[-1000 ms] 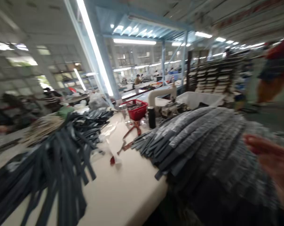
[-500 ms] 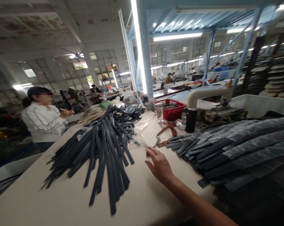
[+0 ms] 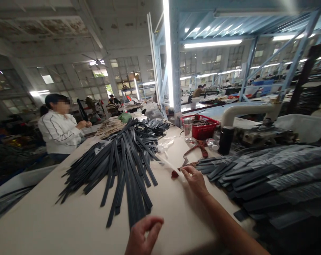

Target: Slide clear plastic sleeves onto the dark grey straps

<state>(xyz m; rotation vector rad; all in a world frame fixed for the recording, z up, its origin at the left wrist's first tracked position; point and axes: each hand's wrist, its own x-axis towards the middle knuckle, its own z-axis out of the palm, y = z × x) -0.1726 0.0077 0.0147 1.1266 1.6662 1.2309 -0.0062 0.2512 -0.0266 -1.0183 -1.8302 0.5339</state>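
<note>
Fingers [image 3: 185,172] of right hand [image 3: 195,180] pinch a white strip [image 3: 171,165] — at 12 o'clock on the tabletop [image 3: 43,226]; left hand [image 3: 141,235] at 6 is loosely curled (holding nothing), dark straps [image 3: 123,159] at 10.

2 bare hands, right forearm [image 3: 229,226] unsleeved, no gloves.

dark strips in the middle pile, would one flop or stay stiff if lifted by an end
The dark strips would probably droop: they are long, thin and flat, and several curve gently over the heap. Each looks light for its length. They seem smooth, so pulling one may drag its neighbours across the table, since they lie crisscrossed.
</note>
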